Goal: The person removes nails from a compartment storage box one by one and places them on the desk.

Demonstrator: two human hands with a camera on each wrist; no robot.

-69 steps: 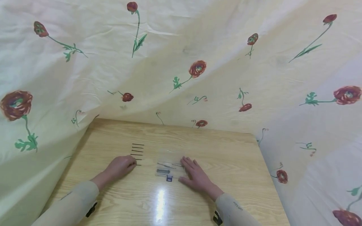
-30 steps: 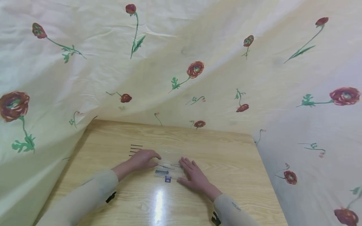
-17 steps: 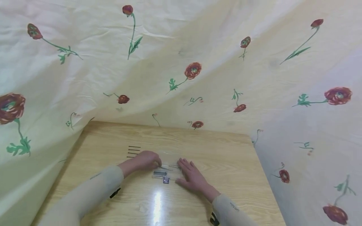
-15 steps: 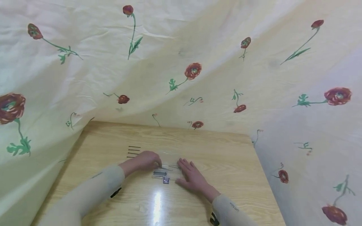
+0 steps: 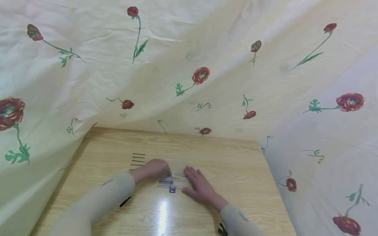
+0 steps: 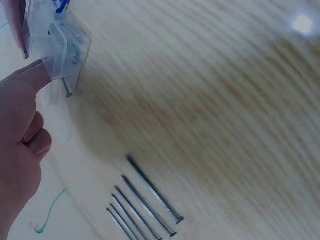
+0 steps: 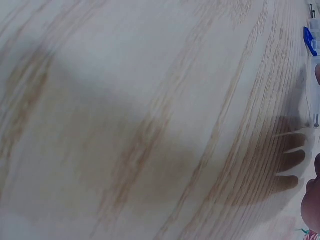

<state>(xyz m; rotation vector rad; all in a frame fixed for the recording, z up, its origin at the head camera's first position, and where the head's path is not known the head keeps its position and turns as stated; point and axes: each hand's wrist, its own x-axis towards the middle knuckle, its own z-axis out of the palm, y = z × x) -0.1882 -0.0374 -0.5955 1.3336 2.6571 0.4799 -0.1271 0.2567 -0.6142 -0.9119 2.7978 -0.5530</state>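
Observation:
A clear plastic box (image 5: 180, 185) with a blue clasp (image 5: 172, 189) lies on the table, with several loose nails (image 5: 166, 182) inside. My left hand (image 5: 156, 168) reaches into it from the left, the fingertips beside a nail (image 5: 175, 177). In the left wrist view, the index finger of this hand (image 6: 19, 117) goes behind the clear wall (image 6: 55, 62) and other fingers are curled; the fingertips are hidden, so a pinch cannot be made out. My right hand (image 5: 202, 185) rests with extended fingers at the box's right side.
Several nails (image 6: 154, 189) lie in a parallel row on the wooden table (image 5: 230, 167), left of the box and partly behind my left forearm. A flowered cloth (image 5: 177, 82) hangs around the table's back and sides.
My left hand has moved right from the row of nails to the box, and its fingertips have gone down inside. The right hand stays at the box's right side.

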